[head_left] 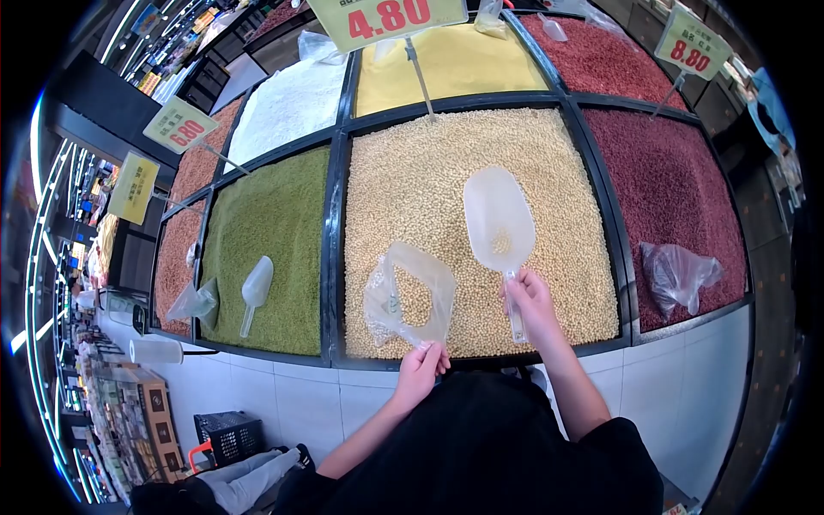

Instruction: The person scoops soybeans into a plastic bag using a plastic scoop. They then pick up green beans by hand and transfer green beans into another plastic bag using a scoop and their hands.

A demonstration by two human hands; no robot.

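My right hand [532,306] is closed around the handle of a translucent plastic scoop [493,202], which is over the bin of pale yellow soybeans [412,184]. A few beans lie in the scoop near its handle end. My left hand [419,371], at the front edge of the bin, pinches the rim of a clear plastic bag [440,287]. The bag's mouth gapes wide, to the left of the scoop and apart from it. Beans show through the opening; I cannot tell whether they are inside the bag or beneath it.
Black dividers [336,223] frame the bins. Left are green beans [283,206] with another scoop [257,283]; right are dark red beans [661,189] with a plastic bag [678,275]. A price sign [386,19] rises behind. A person's legs [257,481] and a black basket [227,438] are lower left.
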